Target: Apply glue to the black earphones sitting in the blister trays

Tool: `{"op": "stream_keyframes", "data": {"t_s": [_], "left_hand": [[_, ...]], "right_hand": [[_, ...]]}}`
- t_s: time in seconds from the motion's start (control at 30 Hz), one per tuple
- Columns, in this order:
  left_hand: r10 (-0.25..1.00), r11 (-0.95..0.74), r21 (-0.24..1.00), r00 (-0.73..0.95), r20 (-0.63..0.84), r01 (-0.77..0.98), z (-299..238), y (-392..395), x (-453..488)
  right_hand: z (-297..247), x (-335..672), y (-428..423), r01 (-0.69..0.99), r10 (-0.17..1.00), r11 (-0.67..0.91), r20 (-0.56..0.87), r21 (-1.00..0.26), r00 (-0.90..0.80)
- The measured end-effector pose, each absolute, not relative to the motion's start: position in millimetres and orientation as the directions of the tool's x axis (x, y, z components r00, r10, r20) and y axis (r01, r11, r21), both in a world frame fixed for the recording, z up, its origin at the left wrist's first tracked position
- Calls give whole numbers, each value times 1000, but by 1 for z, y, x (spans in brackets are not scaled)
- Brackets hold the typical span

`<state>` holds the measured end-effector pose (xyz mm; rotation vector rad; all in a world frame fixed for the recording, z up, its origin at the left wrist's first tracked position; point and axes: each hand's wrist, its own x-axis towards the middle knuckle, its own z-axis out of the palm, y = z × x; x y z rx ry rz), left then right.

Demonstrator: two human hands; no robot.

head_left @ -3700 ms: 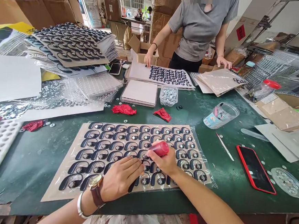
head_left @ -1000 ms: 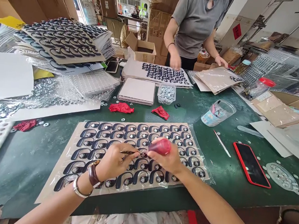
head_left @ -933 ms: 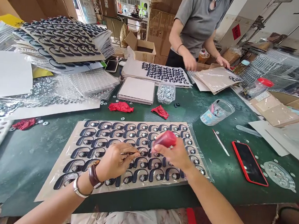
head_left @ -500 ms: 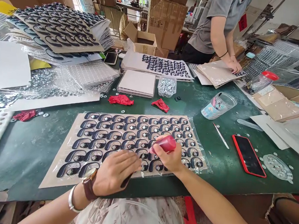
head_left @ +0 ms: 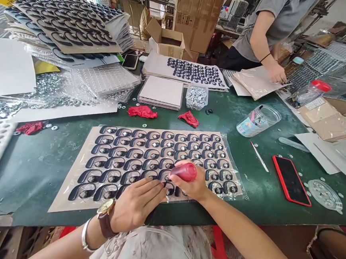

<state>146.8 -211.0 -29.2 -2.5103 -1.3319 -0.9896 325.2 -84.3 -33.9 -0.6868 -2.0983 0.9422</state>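
My right hand (head_left: pixel 193 185) is wrapped round a red squeeze bottle (head_left: pixel 184 172), tilted with its narrow tip pointing down and left. The tip is close to the fingertips of my left hand (head_left: pixel 140 200). That hand is turned palm down, its fingers pressed together and its thumb hidden; a bit of something dark shows at the fingertips, but I cannot make out its kind. Under both hands lies a brown card sheet (head_left: pixel 62 201) in clear film. Rows of black hook-shaped pieces (head_left: pixel 109 176) with shiny round centres cover it.
Beyond the sheet are red crumpled scraps (head_left: pixel 142 111), a tub of metal discs (head_left: pixel 197 97) and a clear jar (head_left: pixel 259 121) on its side. A red-cased phone (head_left: pixel 291 180) lies right. Loaded cards (head_left: pixel 70 25) are piled left. A co-worker's hand (head_left: pixel 275 71) handles cards at the back right.
My left hand has moved slightly right, its fingertips now close to the bottle's tip. The bottle has come down and left in my right hand. The whole view has shifted a little.
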Motion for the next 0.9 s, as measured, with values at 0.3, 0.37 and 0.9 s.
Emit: {"op": "stream_keyframes", "data": {"t_s": [0.3, 0.37, 0.9], "left_hand": [[712, -586, 214, 372, 596, 781, -29, -210, 148], [719, -584, 224, 369, 590, 780, -30, -210, 148], [725, -589, 267, 353, 591, 763, -25, -207, 148]], "right_hand": [[-32, 325, -85, 197, 649, 696, 488, -690, -583], [-33, 326, -85, 221, 663, 696, 493, -684, -563], [-32, 328, -85, 220, 662, 708, 522, -671, -538]]}}
